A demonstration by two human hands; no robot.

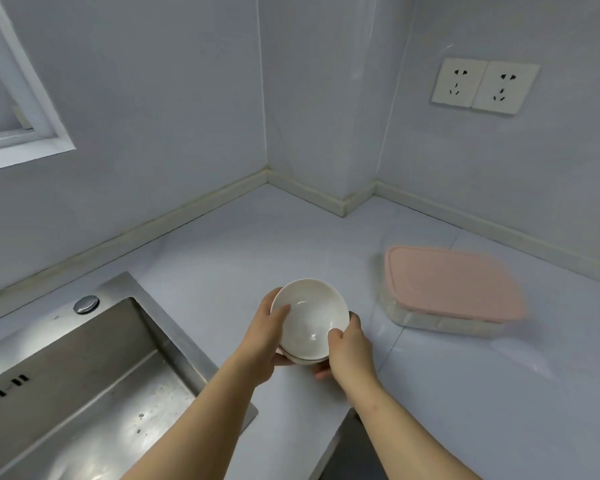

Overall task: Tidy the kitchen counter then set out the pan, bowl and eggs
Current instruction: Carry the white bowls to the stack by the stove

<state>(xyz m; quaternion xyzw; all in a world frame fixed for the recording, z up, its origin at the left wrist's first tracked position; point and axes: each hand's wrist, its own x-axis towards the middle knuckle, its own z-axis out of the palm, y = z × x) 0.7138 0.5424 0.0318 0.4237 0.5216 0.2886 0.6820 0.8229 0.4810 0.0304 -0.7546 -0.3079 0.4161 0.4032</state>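
I see the left hand [262,337] and right hand [349,351] gripping a round white ceramic bowl [309,315] — thumbs over its rim — over the pale bench [447,393].

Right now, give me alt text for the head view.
The left hand and right hand hold a white bowl over the counter. A steel sink is to its left, a pink-lidded box to its right.
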